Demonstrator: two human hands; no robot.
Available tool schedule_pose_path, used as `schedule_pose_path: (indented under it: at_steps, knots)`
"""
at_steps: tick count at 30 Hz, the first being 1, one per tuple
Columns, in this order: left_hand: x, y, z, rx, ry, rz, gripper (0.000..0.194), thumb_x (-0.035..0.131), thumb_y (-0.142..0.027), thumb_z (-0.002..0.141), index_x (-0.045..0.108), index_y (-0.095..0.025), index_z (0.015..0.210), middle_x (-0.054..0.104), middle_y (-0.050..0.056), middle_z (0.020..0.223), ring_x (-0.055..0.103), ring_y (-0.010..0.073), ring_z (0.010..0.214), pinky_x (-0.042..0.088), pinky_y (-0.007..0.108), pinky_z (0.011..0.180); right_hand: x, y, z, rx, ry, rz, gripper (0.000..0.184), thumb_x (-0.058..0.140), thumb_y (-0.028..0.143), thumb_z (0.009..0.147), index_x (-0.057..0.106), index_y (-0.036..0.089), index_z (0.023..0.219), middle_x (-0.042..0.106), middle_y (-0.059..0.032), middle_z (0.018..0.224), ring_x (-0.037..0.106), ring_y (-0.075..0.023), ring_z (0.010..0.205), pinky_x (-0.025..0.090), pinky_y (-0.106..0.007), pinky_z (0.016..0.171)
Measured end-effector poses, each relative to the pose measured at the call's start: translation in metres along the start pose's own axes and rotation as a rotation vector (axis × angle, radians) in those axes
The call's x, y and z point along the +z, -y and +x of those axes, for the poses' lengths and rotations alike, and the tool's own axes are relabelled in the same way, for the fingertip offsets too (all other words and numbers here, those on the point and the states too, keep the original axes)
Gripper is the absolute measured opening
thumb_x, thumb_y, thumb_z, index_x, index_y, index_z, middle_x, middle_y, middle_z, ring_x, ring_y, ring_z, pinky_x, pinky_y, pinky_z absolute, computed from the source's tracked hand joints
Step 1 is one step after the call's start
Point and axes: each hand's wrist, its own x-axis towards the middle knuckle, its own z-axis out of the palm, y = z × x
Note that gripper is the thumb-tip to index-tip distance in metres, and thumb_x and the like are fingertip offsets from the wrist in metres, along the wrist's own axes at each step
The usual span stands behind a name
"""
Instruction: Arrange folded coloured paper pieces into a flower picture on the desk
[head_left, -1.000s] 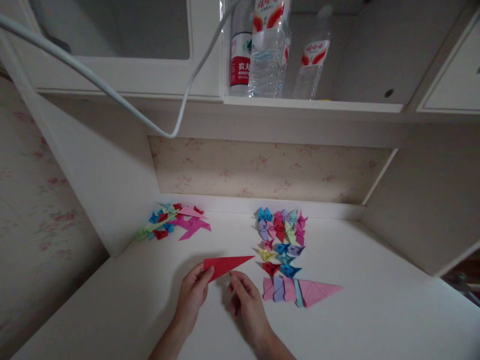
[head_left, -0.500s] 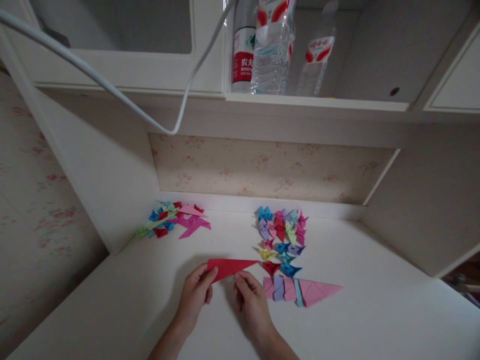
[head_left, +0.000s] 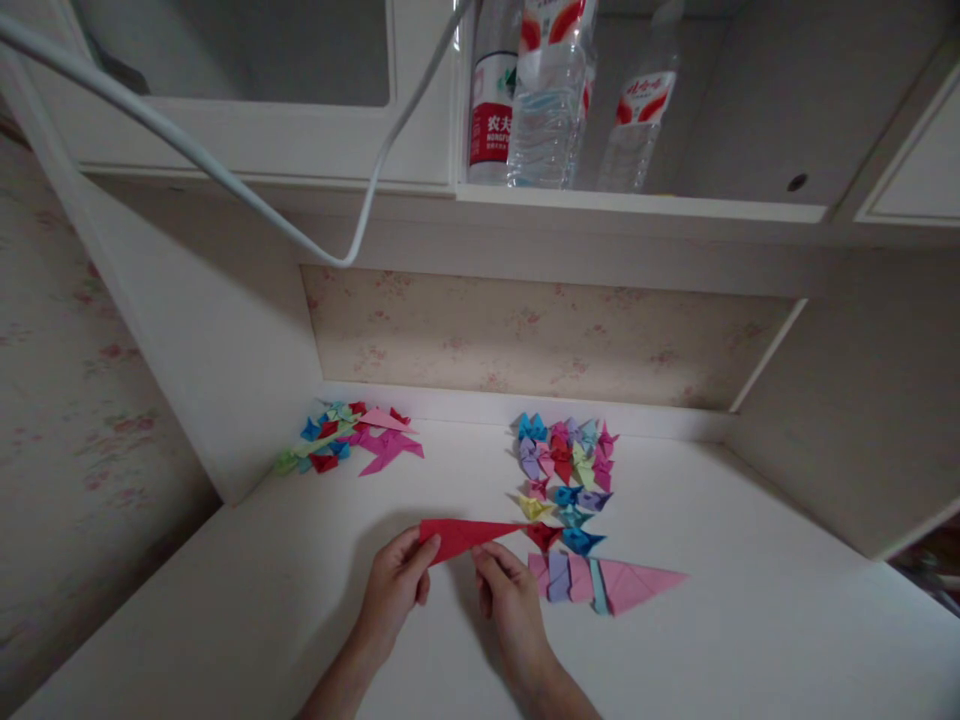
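Red folded paper [head_left: 466, 534] at lower centre of frame, tip pointing right, over the counter [head_left: 712, 660]. Left hand [head_left: 394, 583] pinches its wide end; right hand [head_left: 513, 597] has fingertips at the lower edge, grip unclear. Coloured paper pieces [head_left: 561, 458] lie right of centre.

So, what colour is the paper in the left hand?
Red; the paper shows best in the head view.
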Motion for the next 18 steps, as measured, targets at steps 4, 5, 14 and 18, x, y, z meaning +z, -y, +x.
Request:
schedule_pose_path:
  at_steps: [4,5,14,18]
  knots:
    - [0.0001,0.0005,-0.0004,-0.002,0.020,0.028,0.039,0.062,-0.051,0.075,0.064,-0.014,0.086,0.040,-0.009,0.040,0.031,0.0045,0.035,0.020,0.016,0.036,-0.0008,-0.0028,0.0027,0.016,-0.025,0.015,0.025,0.068,0.040,0.072,0.063,0.016,0.068,0.044,0.0068,0.049,0.029,-0.0051,0.038,0.016,-0.020,0.036]
    - [0.0000,0.0010,-0.0004,-0.002,0.023,0.034,0.039,0.061,-0.051,0.076,0.064,-0.014,0.086,0.040,-0.009,0.040,0.032,0.0046,0.035,0.020,0.016,0.036,-0.0008,-0.0038,0.0033,0.014,-0.025,0.031,0.025,0.067,0.040,0.072,0.062,0.016,0.067,0.044,0.0067,0.049,0.029,-0.0051,0.037,0.016,-0.020,0.036]
    - [-0.0034,0.0057,0.0018,-0.001,0.016,0.033,0.039,0.061,-0.052,0.077,0.064,-0.014,0.086,0.039,-0.009,0.041,0.032,0.0053,0.038,0.020,0.017,0.038,-0.0047,-0.0029,0.0044,0.002,-0.065,0.057,0.029,0.067,0.044,0.074,0.061,0.016,0.070,0.043,0.0068,0.051,0.030,-0.0056,0.039,0.018,-0.020,0.037]
    - [-0.0029,0.0066,0.0022,0.004,0.024,0.036,0.039,0.060,-0.052,0.077,0.064,-0.014,0.083,0.039,-0.008,0.042,0.032,0.0055,0.038,0.020,0.017,0.038,-0.0039,-0.0009,0.0032,-0.006,-0.092,0.003,0.027,0.065,0.044,0.075,0.064,0.017,0.073,0.039,0.0075,0.051,0.027,-0.0064,0.039,0.017,-0.021,0.037]
